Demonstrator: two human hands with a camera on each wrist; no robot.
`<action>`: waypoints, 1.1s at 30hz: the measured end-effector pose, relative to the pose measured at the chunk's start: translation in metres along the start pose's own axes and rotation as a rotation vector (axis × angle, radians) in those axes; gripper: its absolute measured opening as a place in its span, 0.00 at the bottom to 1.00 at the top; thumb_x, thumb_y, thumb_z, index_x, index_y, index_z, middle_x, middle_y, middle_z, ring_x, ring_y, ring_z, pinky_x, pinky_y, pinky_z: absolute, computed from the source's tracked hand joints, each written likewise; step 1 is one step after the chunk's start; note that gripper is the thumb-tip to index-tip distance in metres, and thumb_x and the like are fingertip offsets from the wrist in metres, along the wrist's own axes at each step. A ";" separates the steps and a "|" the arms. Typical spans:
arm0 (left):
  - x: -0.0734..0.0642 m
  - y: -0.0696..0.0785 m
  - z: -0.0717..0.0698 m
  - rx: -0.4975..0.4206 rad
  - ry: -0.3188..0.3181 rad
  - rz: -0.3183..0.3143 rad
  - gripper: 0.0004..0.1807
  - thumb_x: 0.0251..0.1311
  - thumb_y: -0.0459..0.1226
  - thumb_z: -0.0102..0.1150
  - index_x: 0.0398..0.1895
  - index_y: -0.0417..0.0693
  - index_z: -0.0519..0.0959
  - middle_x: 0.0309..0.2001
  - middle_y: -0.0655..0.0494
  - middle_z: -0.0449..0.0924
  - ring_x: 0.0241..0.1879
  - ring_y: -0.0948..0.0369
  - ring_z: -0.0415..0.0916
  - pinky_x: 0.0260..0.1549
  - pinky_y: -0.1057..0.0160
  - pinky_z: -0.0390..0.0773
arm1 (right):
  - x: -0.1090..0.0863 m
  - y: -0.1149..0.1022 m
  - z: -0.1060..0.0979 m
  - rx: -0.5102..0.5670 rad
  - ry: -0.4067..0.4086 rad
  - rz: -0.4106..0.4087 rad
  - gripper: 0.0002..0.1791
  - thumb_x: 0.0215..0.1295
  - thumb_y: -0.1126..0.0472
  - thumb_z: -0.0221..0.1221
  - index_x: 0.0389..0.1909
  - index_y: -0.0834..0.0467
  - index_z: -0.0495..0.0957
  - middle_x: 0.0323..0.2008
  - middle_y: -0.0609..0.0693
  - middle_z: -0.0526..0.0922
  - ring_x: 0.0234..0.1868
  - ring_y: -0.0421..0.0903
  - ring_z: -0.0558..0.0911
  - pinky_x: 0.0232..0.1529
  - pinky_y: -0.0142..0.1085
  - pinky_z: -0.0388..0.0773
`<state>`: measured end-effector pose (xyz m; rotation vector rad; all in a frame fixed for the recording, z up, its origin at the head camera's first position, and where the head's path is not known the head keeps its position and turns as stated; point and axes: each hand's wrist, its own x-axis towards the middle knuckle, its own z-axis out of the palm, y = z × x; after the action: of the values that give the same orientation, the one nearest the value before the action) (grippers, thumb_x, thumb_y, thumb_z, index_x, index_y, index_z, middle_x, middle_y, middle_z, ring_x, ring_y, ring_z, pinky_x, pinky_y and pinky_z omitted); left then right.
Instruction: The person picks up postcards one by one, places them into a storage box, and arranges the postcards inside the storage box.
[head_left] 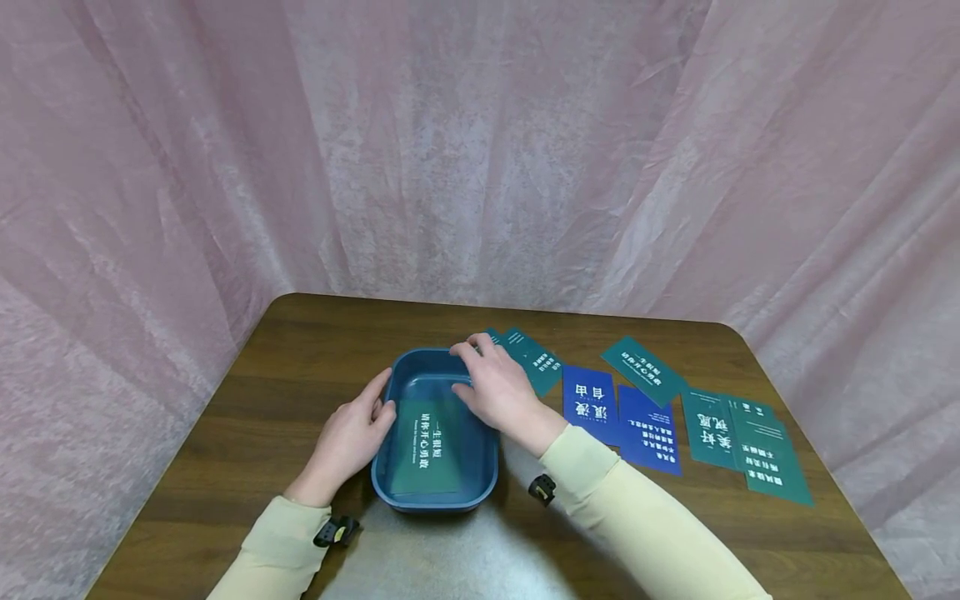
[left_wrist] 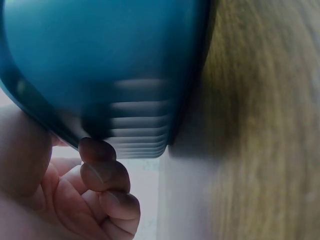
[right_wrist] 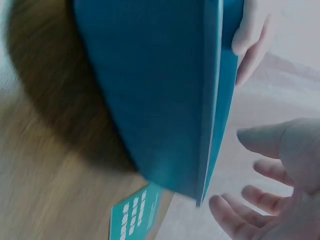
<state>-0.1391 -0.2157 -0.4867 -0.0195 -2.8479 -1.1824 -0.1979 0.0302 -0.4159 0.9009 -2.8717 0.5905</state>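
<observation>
A dark blue plastic container (head_left: 435,506) stands on the table with a green card (head_left: 408,467) with white lettering lying in it. My left hand (head_left: 348,437) holds its left side, thumb at the rim; in the left wrist view the curled fingers (left_wrist: 107,175) sit against the outer wall. Above the container's far right corner is my right hand (head_left: 498,387), fingers spread and loosely bent, nothing in them. In the right wrist view, that hand (right_wrist: 272,185) is apart from the container's rim. Partly behind it lie green cards (head_left: 536,358) on the table.
To the right lie two blue cards, one upper left (head_left: 588,396) and one lower right (head_left: 648,433). Farther right are a slanted green card (head_left: 643,369) and two overlapping green cards (head_left: 772,454). The wooden table (head_left: 300,358) ends at a pink curtain (head_left: 450,167).
</observation>
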 end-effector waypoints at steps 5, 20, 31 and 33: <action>0.000 0.000 0.000 -0.002 0.002 -0.005 0.34 0.82 0.40 0.53 0.87 0.44 0.63 0.27 0.55 0.73 0.23 0.56 0.71 0.25 0.57 0.68 | 0.002 0.020 -0.006 -0.023 0.068 0.054 0.34 0.76 0.58 0.71 0.78 0.58 0.73 0.70 0.60 0.74 0.63 0.61 0.81 0.59 0.54 0.83; -0.001 0.000 0.003 0.013 0.020 0.018 0.33 0.82 0.39 0.55 0.86 0.44 0.65 0.25 0.57 0.71 0.21 0.57 0.68 0.24 0.57 0.65 | 0.007 0.075 0.002 -0.080 -0.069 0.282 0.37 0.79 0.52 0.67 0.81 0.64 0.69 0.75 0.65 0.73 0.70 0.65 0.78 0.67 0.59 0.78; -0.003 0.000 0.003 -0.006 -0.001 -0.007 0.34 0.82 0.40 0.55 0.87 0.46 0.63 0.26 0.55 0.72 0.22 0.56 0.70 0.25 0.58 0.66 | 0.027 0.085 0.008 -0.140 -0.225 0.375 0.40 0.78 0.43 0.68 0.78 0.64 0.73 0.73 0.65 0.75 0.71 0.63 0.77 0.66 0.59 0.79; -0.002 -0.001 0.003 -0.007 0.001 -0.007 0.34 0.82 0.40 0.54 0.87 0.46 0.63 0.26 0.55 0.72 0.22 0.56 0.70 0.25 0.58 0.66 | 0.033 0.083 0.008 -0.132 -0.239 0.401 0.38 0.77 0.43 0.68 0.76 0.64 0.75 0.71 0.65 0.76 0.69 0.63 0.77 0.65 0.58 0.79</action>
<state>-0.1368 -0.2143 -0.4892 -0.0088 -2.8456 -1.1936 -0.2721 0.0721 -0.4451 0.3993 -3.2883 0.3296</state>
